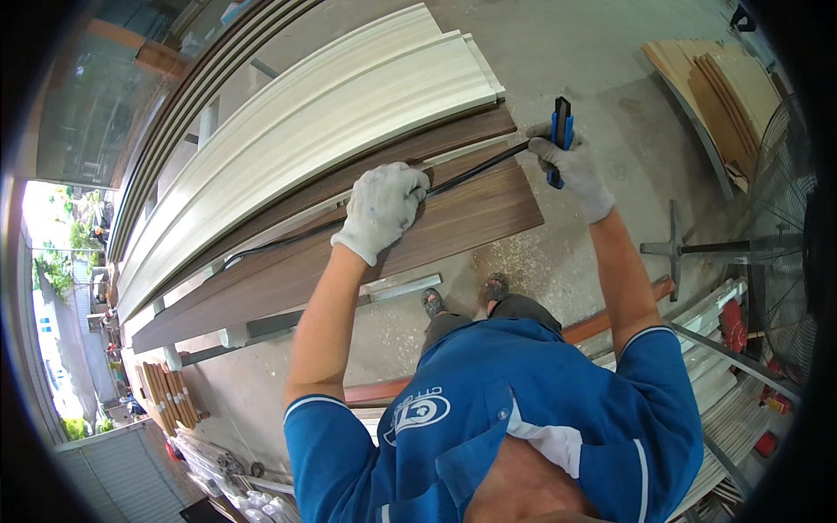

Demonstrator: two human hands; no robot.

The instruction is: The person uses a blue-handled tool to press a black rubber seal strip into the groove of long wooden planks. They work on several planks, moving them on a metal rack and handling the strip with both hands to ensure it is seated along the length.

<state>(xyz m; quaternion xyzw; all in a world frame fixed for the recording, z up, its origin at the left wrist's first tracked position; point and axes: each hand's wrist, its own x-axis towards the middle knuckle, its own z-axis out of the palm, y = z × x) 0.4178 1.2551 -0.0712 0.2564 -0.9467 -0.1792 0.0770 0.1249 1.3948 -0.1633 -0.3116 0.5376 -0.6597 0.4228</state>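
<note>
A long black flexible strip [475, 171] runs lengthwise over a dark brown wood-grain panel [471, 213]. My left hand [384, 209], in a pale work glove, is closed around the strip above the panel. Beyond it, the strip trails left along the panel. My right hand [575, 170], also gloved, is off the panel's right end, closed on a blue and black utility knife [562, 126] that points up and away. The strip's right end reaches this hand's fingers; how they pinch it is partly hidden. Whether the knife's blade is out, I cannot tell.
Cream ribbed panels [349, 113] lie beyond the brown one, on a metal rack [405, 288]. A large floor fan [785, 235] stands at the right, near leaning brown boards [724, 105]. Long profiles [724, 375] lie at the lower right. Debris dots the floor.
</note>
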